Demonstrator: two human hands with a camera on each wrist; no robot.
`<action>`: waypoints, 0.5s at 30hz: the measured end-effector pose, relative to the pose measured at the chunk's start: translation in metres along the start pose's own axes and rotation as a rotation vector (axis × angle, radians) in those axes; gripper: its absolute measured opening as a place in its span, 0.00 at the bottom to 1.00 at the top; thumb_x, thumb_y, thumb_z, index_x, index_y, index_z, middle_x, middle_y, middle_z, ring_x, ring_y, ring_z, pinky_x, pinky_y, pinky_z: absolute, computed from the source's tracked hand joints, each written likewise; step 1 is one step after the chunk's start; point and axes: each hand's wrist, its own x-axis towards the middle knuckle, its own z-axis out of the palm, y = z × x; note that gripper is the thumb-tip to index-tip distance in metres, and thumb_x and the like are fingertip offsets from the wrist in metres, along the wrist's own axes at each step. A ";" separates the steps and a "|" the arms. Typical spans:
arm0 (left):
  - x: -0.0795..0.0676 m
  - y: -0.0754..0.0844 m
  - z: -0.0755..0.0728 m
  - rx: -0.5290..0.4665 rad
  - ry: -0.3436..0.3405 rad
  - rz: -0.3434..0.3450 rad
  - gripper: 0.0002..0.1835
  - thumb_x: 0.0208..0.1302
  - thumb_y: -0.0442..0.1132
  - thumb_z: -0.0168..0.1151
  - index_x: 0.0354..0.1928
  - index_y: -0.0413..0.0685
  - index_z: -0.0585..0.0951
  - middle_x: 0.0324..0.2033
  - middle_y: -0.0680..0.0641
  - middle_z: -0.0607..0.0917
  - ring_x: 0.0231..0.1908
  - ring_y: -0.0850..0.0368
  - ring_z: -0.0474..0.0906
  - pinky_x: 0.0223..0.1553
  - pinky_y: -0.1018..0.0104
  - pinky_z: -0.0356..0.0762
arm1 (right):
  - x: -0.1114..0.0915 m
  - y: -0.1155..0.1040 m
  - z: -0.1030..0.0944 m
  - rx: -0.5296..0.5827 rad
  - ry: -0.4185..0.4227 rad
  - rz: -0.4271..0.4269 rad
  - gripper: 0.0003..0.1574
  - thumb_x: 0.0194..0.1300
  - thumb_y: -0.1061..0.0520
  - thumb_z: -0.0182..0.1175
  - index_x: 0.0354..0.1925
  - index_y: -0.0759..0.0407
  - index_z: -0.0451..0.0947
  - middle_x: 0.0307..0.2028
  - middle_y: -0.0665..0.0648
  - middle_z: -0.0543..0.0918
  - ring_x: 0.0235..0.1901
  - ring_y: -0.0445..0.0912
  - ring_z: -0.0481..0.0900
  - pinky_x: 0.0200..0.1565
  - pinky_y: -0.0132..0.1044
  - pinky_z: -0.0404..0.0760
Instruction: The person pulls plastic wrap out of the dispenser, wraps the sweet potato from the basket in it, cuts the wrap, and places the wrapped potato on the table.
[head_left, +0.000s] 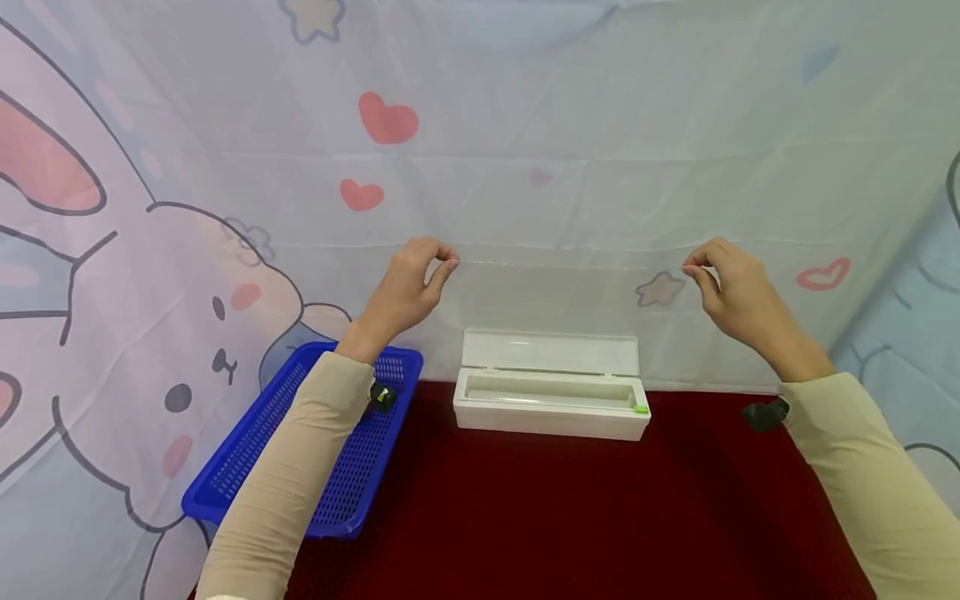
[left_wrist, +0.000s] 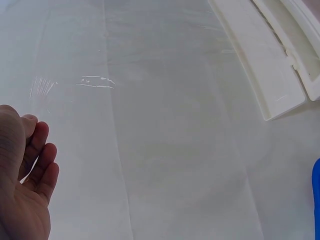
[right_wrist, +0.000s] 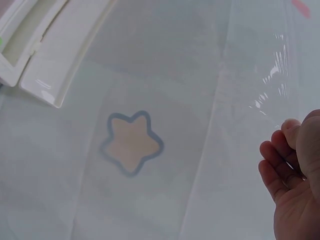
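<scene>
A sheet of transparent cling film [head_left: 555, 265] stretches between both hands above and behind a white cling film box; only its glints and top edge show. My left hand [head_left: 408, 285] pinches the film's left corner between thumb and index finger. At the right corner, my right hand [head_left: 733, 287] pinches it the same way. Creases fan out from the grip in the film [left_wrist: 44, 87] in the left wrist view, and likewise in the film [right_wrist: 277, 70] in the right wrist view. The white box [head_left: 551, 421] stands with its lid [head_left: 551, 352] raised backward. A green slider [head_left: 641, 409] sits at its right end.
A blue plastic basket [head_left: 352, 500] stands at the left, partly under the left forearm. Dark red cloth [head_left: 540, 508] covers the table. A pale printed curtain [head_left: 525, 100] with hearts, stars and a rabbit hangs behind and at the sides.
</scene>
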 end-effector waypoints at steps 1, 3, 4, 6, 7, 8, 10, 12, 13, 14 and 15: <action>0.000 0.000 0.000 0.000 0.000 0.001 0.08 0.81 0.33 0.58 0.47 0.35 0.83 0.44 0.37 0.87 0.51 0.40 0.81 0.57 0.47 0.77 | 0.000 0.000 -0.001 0.000 0.001 -0.001 0.06 0.69 0.74 0.65 0.43 0.71 0.78 0.39 0.66 0.83 0.35 0.56 0.80 0.39 0.33 0.69; 0.000 0.000 -0.001 0.002 0.003 0.006 0.08 0.81 0.33 0.58 0.47 0.35 0.83 0.44 0.37 0.87 0.51 0.40 0.81 0.57 0.47 0.78 | 0.000 -0.002 -0.002 0.000 0.002 -0.001 0.06 0.69 0.74 0.65 0.43 0.71 0.79 0.38 0.66 0.83 0.34 0.55 0.80 0.39 0.32 0.69; -0.001 0.001 -0.001 0.002 0.006 0.013 0.08 0.80 0.33 0.58 0.47 0.35 0.83 0.44 0.37 0.87 0.50 0.40 0.81 0.57 0.47 0.78 | 0.000 -0.003 -0.002 0.001 0.002 -0.004 0.06 0.68 0.74 0.65 0.42 0.71 0.79 0.38 0.66 0.83 0.34 0.55 0.79 0.39 0.32 0.69; -0.002 0.001 -0.002 -0.002 0.014 0.029 0.07 0.80 0.32 0.59 0.47 0.35 0.83 0.43 0.38 0.87 0.49 0.40 0.80 0.56 0.47 0.77 | -0.001 -0.005 -0.004 -0.001 0.001 -0.006 0.06 0.68 0.74 0.65 0.42 0.71 0.79 0.38 0.66 0.83 0.34 0.54 0.79 0.38 0.32 0.68; -0.003 0.001 -0.003 -0.005 0.017 0.036 0.07 0.80 0.32 0.59 0.46 0.35 0.83 0.43 0.38 0.86 0.48 0.40 0.80 0.55 0.47 0.77 | -0.002 -0.006 -0.004 -0.003 0.001 -0.007 0.06 0.68 0.74 0.66 0.42 0.71 0.79 0.38 0.66 0.83 0.34 0.53 0.79 0.38 0.32 0.67; -0.004 0.002 -0.003 -0.006 0.020 0.044 0.07 0.79 0.32 0.59 0.46 0.35 0.83 0.43 0.38 0.86 0.48 0.40 0.80 0.55 0.47 0.77 | -0.003 -0.007 -0.005 -0.002 0.001 -0.008 0.07 0.68 0.75 0.66 0.43 0.71 0.79 0.38 0.65 0.83 0.34 0.53 0.78 0.39 0.32 0.67; -0.007 0.003 -0.004 -0.009 0.023 0.059 0.06 0.79 0.31 0.59 0.45 0.35 0.83 0.42 0.38 0.86 0.48 0.40 0.80 0.55 0.47 0.77 | -0.005 -0.008 -0.005 0.001 0.004 -0.015 0.08 0.67 0.75 0.66 0.43 0.70 0.79 0.39 0.65 0.83 0.35 0.53 0.78 0.39 0.32 0.66; -0.009 0.004 -0.006 -0.009 0.023 0.068 0.06 0.79 0.32 0.59 0.45 0.35 0.83 0.42 0.38 0.87 0.48 0.40 0.80 0.55 0.47 0.77 | -0.007 -0.010 -0.006 0.003 0.011 -0.022 0.09 0.66 0.75 0.67 0.43 0.70 0.79 0.39 0.64 0.83 0.35 0.52 0.77 0.39 0.32 0.66; -0.010 0.005 -0.006 -0.010 0.022 0.072 0.06 0.79 0.32 0.59 0.45 0.35 0.83 0.43 0.38 0.87 0.48 0.40 0.80 0.55 0.47 0.77 | -0.008 -0.010 -0.007 0.005 0.015 -0.028 0.09 0.66 0.76 0.67 0.42 0.70 0.79 0.39 0.64 0.83 0.35 0.51 0.77 0.39 0.33 0.66; -0.010 0.006 -0.007 -0.011 0.020 0.075 0.06 0.79 0.32 0.59 0.45 0.35 0.83 0.42 0.38 0.87 0.48 0.40 0.80 0.55 0.48 0.77 | -0.009 -0.011 -0.007 0.009 0.018 -0.034 0.09 0.66 0.76 0.67 0.42 0.70 0.79 0.39 0.64 0.83 0.35 0.51 0.77 0.39 0.33 0.67; -0.011 0.007 -0.007 -0.013 0.019 0.077 0.06 0.79 0.32 0.59 0.45 0.36 0.83 0.42 0.39 0.87 0.48 0.40 0.80 0.55 0.48 0.77 | -0.011 -0.012 -0.008 0.009 0.020 -0.040 0.10 0.65 0.76 0.67 0.42 0.70 0.79 0.38 0.64 0.83 0.35 0.51 0.77 0.39 0.34 0.67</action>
